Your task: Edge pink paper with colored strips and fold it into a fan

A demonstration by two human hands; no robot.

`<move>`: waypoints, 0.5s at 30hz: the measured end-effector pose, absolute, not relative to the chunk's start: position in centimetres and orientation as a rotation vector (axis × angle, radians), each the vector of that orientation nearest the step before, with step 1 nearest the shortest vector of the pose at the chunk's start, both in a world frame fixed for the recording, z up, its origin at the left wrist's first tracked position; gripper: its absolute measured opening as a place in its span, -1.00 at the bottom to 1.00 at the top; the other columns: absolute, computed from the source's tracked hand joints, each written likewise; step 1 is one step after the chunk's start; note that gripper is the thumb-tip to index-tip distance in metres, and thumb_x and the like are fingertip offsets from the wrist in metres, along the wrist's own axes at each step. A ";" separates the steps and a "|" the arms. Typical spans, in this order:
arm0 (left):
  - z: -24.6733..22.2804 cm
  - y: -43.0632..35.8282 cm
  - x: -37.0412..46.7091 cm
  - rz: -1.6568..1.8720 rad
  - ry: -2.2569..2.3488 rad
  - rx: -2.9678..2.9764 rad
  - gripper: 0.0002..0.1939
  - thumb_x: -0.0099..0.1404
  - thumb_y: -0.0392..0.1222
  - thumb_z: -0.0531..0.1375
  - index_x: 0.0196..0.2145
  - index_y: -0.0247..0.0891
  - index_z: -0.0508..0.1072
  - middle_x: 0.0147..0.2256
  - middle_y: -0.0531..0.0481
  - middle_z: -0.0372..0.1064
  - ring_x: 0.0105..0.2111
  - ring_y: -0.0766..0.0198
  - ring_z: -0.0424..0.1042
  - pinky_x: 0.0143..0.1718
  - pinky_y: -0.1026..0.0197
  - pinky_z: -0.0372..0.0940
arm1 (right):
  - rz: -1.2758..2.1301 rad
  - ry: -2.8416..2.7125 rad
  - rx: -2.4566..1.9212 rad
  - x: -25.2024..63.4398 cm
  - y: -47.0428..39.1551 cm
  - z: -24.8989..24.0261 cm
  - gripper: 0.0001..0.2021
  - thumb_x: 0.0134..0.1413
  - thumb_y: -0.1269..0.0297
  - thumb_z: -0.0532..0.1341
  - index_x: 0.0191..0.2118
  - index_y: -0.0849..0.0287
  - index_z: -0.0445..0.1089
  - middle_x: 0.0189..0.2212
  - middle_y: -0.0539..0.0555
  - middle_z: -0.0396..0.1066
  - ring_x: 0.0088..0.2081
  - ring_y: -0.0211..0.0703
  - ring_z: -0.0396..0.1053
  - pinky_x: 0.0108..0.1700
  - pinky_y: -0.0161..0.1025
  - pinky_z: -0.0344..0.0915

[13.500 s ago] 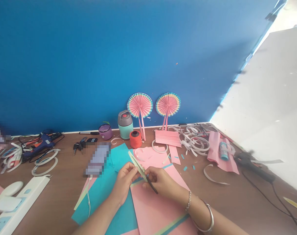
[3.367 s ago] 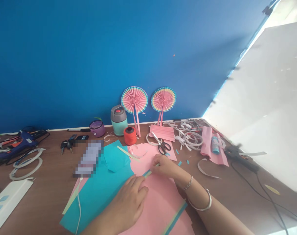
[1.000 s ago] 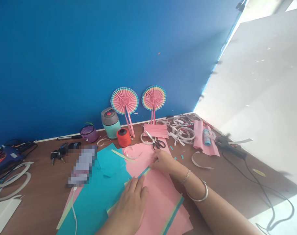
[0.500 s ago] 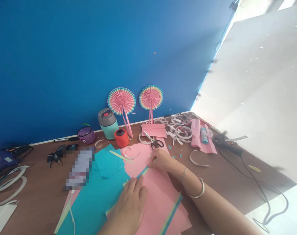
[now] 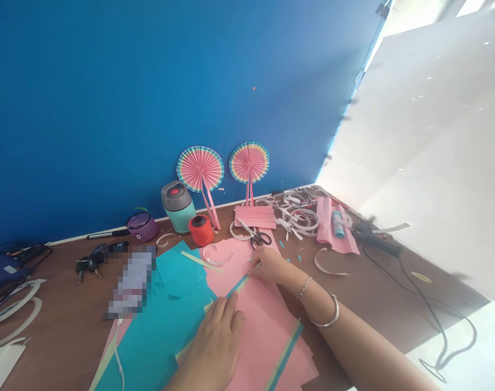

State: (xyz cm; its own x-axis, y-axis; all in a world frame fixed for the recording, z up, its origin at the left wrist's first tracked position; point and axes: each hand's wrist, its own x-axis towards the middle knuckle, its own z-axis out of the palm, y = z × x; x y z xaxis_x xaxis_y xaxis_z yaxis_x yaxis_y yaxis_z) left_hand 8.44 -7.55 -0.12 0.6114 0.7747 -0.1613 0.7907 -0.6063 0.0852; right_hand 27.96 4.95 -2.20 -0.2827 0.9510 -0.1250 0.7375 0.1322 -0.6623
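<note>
My left hand (image 5: 220, 339) lies flat on a pink paper sheet (image 5: 265, 312) with blue and pale-yellow strips along two edges. At the sheet's far corner, the thumb and fingers of my right hand (image 5: 269, 265) are pinched together on the edge; the fingertips partly hide the corner. Just beyond that hand are black-handled scissors (image 5: 255, 236), lying partly spread. Blue-green paper (image 5: 149, 339) is spread to the left of the sheet, and another pink sheet (image 5: 223, 274) lies under and behind it. A thin pale-yellow strip (image 5: 198, 259) rests across these papers.
Two round pleated fans (image 5: 200, 168) lean on the blue wall. In front stand a turquoise flask (image 5: 180, 212), a red thread spool (image 5: 201, 231) and a purple cup (image 5: 142, 225). White strip coils (image 5: 304, 220), folded pink paper (image 5: 324, 222) and a corded black tool (image 5: 377, 239) lie right.
The camera view has shifted very slightly. Both hands and the pink sheet stay in practically the same place.
</note>
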 end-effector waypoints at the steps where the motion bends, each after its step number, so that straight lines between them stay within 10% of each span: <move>1: -0.1 -7.5 8.4 -0.159 1.314 2.689 -0.61 0.18 -0.46 -0.02 -0.05 -0.36 0.35 0.22 -0.32 0.05 0.14 -0.15 0.15 0.08 -0.21 0.15 | 0.919 -2.089 -1.633 28.0 5.0 -2.2 -0.88 -0.29 0.37 0.36 -0.64 0.23 0.42 -0.55 0.05 0.36 -0.37 -0.16 0.31 -0.35 -0.32 0.19; 15: -1.0 -7.6 7.9 0.003 1.305 2.763 -0.61 0.20 -0.47 -0.04 -0.05 -0.34 0.36 0.22 -0.24 0.08 0.08 -0.06 0.21 0.07 -0.14 0.20 | 1.066 -2.161 -1.453 29.5 5.1 -1.1 -0.69 -0.10 0.27 0.18 -0.71 0.19 0.11 -0.64 -0.05 0.10 -0.47 -0.27 0.13 -0.43 -0.34 0.09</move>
